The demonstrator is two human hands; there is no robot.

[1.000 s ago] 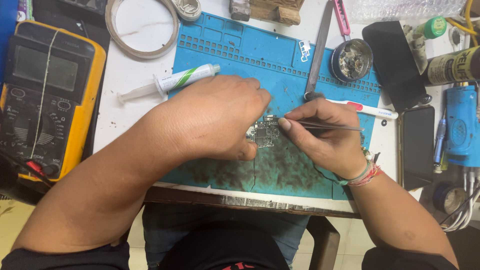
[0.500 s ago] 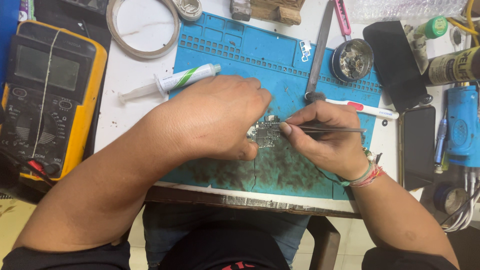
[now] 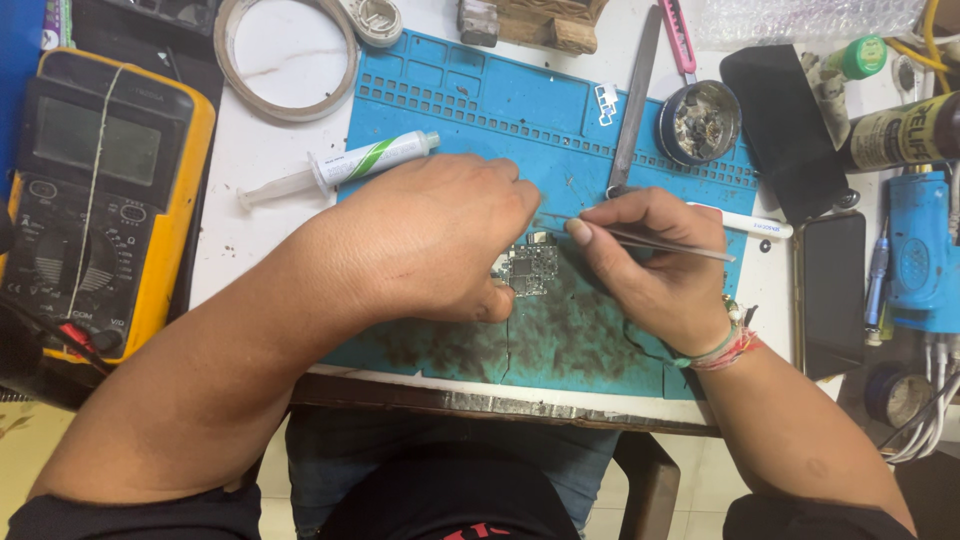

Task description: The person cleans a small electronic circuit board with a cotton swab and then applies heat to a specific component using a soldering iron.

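**Two hands over a small circuit board on a blue mat**

Head view: a small square circuit board with grey metal shields (image 3: 530,270) lies on a blue silicone work mat (image 3: 480,110), near the mat's middle, between the two hands. The left hand (image 3: 440,235) is curled palm down just left of the board, its fingertips pressed at the board's left edge; whether it pinches the board cannot be told. The right hand (image 3: 655,260) is closed around thin metal tweezers (image 3: 665,243), held like a pen, with the tips hidden under the forefinger just right of the board. A braided thread bracelet (image 3: 725,350) circles the right wrist.

The mat's near half is smudged dark. On the white surface (image 3: 260,150) to the left sits a yellow-cased multimeter (image 3: 100,200), and a clear syringe with a white and green label (image 3: 340,170) lies half on the mat's upper left edge. Behind it is a ring of tape (image 3: 232,60). At the mat's upper right stands a round metal tin of scraps (image 3: 700,120), with a flat metal blade (image 3: 632,100) just beside it. A dark phone (image 3: 830,290) lies to the right, well apart from the board.
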